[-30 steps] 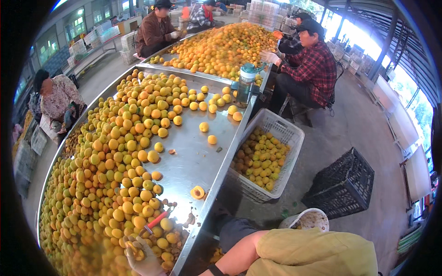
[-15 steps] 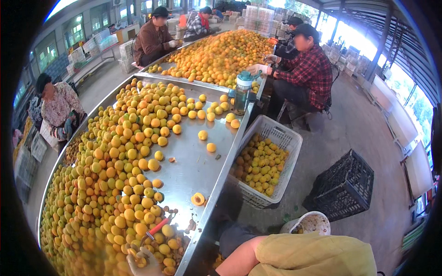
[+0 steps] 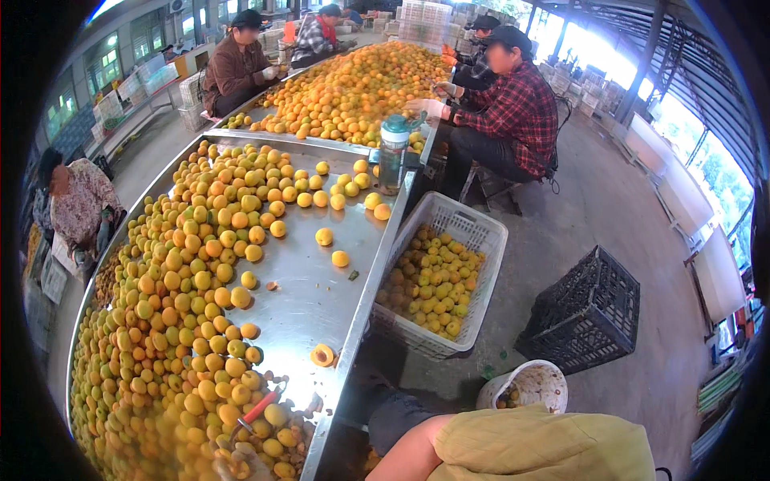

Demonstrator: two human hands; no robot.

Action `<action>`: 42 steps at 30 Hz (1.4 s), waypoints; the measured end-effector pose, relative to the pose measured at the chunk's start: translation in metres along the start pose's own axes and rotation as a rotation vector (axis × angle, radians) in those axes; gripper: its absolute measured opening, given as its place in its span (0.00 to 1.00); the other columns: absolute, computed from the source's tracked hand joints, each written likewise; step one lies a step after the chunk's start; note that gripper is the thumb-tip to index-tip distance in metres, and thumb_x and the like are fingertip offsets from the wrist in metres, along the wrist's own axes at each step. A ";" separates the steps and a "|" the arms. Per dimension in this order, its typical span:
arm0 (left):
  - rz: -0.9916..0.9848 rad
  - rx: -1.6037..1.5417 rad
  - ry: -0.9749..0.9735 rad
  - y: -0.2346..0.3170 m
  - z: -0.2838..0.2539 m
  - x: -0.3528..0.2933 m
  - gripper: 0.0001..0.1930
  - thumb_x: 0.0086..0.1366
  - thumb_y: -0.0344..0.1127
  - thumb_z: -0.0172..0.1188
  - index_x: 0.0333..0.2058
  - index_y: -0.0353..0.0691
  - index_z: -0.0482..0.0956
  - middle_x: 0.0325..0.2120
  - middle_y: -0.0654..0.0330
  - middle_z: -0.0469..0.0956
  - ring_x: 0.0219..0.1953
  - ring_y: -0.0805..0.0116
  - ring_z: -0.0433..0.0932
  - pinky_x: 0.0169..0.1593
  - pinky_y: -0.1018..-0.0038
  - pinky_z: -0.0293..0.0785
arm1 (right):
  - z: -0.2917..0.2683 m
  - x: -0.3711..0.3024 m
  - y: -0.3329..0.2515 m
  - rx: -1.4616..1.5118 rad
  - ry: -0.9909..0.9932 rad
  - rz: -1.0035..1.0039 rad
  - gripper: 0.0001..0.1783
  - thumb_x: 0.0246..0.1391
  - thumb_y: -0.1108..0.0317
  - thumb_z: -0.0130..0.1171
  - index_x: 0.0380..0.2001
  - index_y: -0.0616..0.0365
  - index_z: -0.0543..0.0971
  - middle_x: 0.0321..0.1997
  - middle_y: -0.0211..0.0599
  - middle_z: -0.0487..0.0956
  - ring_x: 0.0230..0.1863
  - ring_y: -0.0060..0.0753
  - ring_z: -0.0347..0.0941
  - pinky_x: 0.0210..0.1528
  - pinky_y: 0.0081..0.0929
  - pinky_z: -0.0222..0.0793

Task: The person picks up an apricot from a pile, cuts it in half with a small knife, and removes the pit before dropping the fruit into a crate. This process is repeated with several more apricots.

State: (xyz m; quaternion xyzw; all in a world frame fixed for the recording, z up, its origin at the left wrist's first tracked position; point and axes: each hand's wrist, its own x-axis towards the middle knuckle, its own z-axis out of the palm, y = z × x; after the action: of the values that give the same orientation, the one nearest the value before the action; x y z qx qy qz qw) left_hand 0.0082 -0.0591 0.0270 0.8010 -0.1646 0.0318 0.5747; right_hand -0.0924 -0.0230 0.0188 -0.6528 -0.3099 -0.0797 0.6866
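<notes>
At the bottom edge, my left hand (image 3: 255,466), in a pale glove, curls its fingers round an apricot (image 3: 237,458). Blur and the picture's edge hide part of this grip. A red-handled knife (image 3: 258,407) lies on the fruit just beyond the hand. All round it spreads a large heap of yellow-orange apricots (image 3: 172,321) on the metal table (image 3: 301,268). A cut apricot half (image 3: 322,355) rests by the table's right edge. My right forearm (image 3: 407,455) comes in under a yellow sleeve, but its hand is out of view.
Right of the table stand a white crate of apricots (image 3: 483,301), a black crate (image 3: 581,313) and a white bucket (image 3: 541,386). A capped bottle (image 3: 393,156) stands at the table's far right corner. Several people sit round a second apricot heap (image 3: 361,88).
My view has turned slightly, so the table sits a little farther left. My left hand has sunk lower toward the bottom edge, still at the apricot. The knife lies where it was.
</notes>
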 end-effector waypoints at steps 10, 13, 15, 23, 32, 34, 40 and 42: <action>-0.025 -0.030 -0.033 -0.003 0.008 0.001 0.15 0.68 0.42 0.52 0.44 0.35 0.75 0.28 0.65 0.74 0.32 0.72 0.71 0.42 0.79 0.69 | -0.010 0.002 0.005 -0.345 -0.050 -0.159 0.17 0.56 0.59 0.50 0.22 0.60 0.77 0.22 0.46 0.75 0.26 0.45 0.70 0.30 0.43 0.63; -0.029 -0.038 -0.039 -0.003 0.008 0.001 0.16 0.68 0.42 0.52 0.45 0.36 0.75 0.28 0.65 0.74 0.31 0.72 0.71 0.42 0.79 0.69 | -0.008 0.003 0.002 -0.328 -0.015 -0.167 0.18 0.54 0.58 0.50 0.20 0.60 0.76 0.20 0.46 0.74 0.25 0.47 0.70 0.29 0.44 0.62; -0.028 -0.043 -0.041 -0.003 0.009 0.001 0.16 0.68 0.43 0.52 0.45 0.36 0.75 0.28 0.65 0.74 0.31 0.72 0.70 0.42 0.79 0.69 | -0.009 0.003 0.000 -0.304 0.009 -0.153 0.18 0.53 0.57 0.50 0.19 0.60 0.76 0.19 0.46 0.73 0.24 0.48 0.70 0.29 0.44 0.62; -0.039 -0.063 -0.050 -0.004 0.012 0.002 0.17 0.68 0.44 0.52 0.45 0.36 0.75 0.27 0.65 0.73 0.30 0.72 0.69 0.41 0.79 0.68 | -0.022 0.004 -0.009 -0.482 -0.084 -0.207 0.17 0.56 0.59 0.49 0.23 0.61 0.77 0.25 0.47 0.76 0.29 0.47 0.72 0.34 0.43 0.64; -0.052 -0.092 -0.057 -0.004 0.013 0.002 0.18 0.68 0.45 0.52 0.46 0.36 0.74 0.27 0.64 0.73 0.29 0.72 0.68 0.39 0.79 0.67 | -0.007 0.006 0.007 -0.011 -0.157 0.160 0.14 0.61 0.62 0.51 0.37 0.60 0.81 0.31 0.43 0.79 0.36 0.34 0.73 0.40 0.36 0.66; -0.057 -0.095 -0.065 -0.005 0.013 0.001 0.18 0.68 0.45 0.52 0.46 0.36 0.74 0.27 0.64 0.73 0.29 0.72 0.68 0.39 0.79 0.67 | -0.006 0.005 -0.005 0.251 -0.068 0.294 0.14 0.61 0.62 0.51 0.36 0.61 0.81 0.31 0.43 0.79 0.36 0.32 0.73 0.40 0.35 0.66; -0.055 -0.114 -0.070 -0.007 0.013 0.002 0.19 0.68 0.46 0.52 0.47 0.37 0.74 0.26 0.64 0.72 0.28 0.72 0.67 0.38 0.79 0.66 | -0.017 0.009 -0.010 -0.006 -0.194 0.188 0.15 0.59 0.60 0.52 0.32 0.60 0.81 0.28 0.40 0.78 0.32 0.29 0.71 0.38 0.34 0.65; -0.059 -0.122 -0.072 -0.007 0.013 0.002 0.19 0.68 0.47 0.52 0.47 0.37 0.74 0.26 0.64 0.72 0.28 0.72 0.67 0.38 0.78 0.66 | -0.018 0.009 -0.010 -0.172 -0.259 0.139 0.15 0.59 0.60 0.52 0.32 0.60 0.81 0.27 0.40 0.78 0.31 0.29 0.71 0.37 0.34 0.65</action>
State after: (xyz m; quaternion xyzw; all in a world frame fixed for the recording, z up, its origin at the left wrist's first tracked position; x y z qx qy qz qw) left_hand 0.0105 -0.0696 0.0169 0.7695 -0.1629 -0.0239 0.6170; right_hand -0.0846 -0.0383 0.0329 -0.7338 -0.3418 0.0268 0.5865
